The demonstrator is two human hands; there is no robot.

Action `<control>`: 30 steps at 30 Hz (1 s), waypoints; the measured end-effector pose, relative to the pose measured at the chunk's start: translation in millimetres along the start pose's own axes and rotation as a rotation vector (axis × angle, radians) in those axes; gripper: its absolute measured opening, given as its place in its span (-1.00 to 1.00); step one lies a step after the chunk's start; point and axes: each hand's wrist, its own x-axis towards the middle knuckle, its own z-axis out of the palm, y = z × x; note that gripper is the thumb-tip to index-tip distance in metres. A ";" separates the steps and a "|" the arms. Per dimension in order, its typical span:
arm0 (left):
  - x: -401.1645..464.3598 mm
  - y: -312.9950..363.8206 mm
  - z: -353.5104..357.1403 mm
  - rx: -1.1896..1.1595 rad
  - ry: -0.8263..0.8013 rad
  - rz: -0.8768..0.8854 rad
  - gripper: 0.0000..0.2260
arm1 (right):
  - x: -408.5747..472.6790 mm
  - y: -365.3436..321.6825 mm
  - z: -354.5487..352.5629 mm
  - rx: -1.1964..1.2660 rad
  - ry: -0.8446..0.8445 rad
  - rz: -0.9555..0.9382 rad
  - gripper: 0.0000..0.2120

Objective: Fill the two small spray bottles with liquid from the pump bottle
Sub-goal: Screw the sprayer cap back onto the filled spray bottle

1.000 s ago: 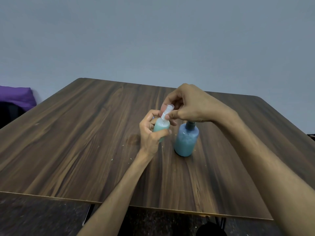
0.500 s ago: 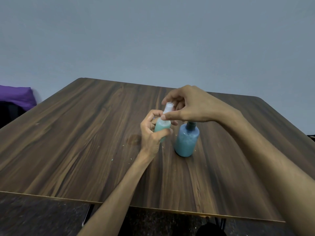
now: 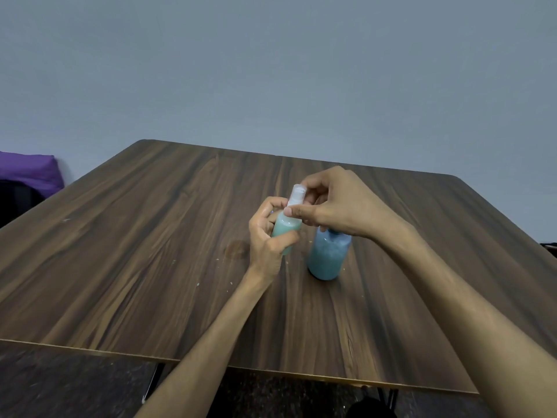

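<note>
Where grey wall [image 3: 271,70] meets it, dark wooden table [image 3: 135,251] bears pale crumbs [image 3: 197,284].

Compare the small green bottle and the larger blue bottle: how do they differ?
The small green bottle is slimmer, paler, held off the table by the left hand; its white top is pinched by the right hand. The larger blue bottle stands on the table. Both contain liquid.
</note>
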 end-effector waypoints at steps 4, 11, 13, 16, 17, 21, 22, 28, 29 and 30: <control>-0.4 -2.3 1.2 0.032 -0.025 -0.008 -0.66 | -5.2 1.8 6.6 0.014 0.071 0.066 -0.76; -19.1 17.9 -2.5 0.066 -0.151 -0.049 -0.68 | -17.3 0.9 -7.6 0.160 -0.172 -0.034 -0.87; -22.3 17.3 -6.9 0.052 -0.175 -0.069 -0.64 | -19.9 0.9 -5.3 0.144 -0.194 -0.072 -0.79; -26.0 13.1 -14.1 0.017 -0.179 -0.114 -0.62 | -23.3 2.3 5.4 0.187 -0.188 -0.047 -0.60; -27.4 12.1 -16.0 0.010 -0.171 -0.113 -0.63 | -25.0 3.1 9.5 0.222 -0.163 -0.014 -0.56; -29.2 10.9 -17.1 0.034 -0.171 -0.087 -0.67 | -32.6 -1.3 24.9 0.271 0.062 0.120 -0.67; -29.8 10.4 -17.0 0.034 -0.175 -0.096 -0.67 | -32.8 -0.5 28.4 0.270 0.087 0.116 -0.71; -29.7 5.1 -21.6 0.040 -0.171 -0.114 -0.61 | -31.1 2.9 25.5 0.281 -0.012 0.023 -0.67; -29.5 4.8 -21.7 0.041 -0.168 -0.114 -0.60 | -30.9 2.2 24.4 0.307 -0.040 0.013 -0.66; -29.3 4.3 -21.5 0.042 -0.167 -0.114 -0.60 | -30.8 1.9 23.3 0.321 -0.061 0.003 -0.66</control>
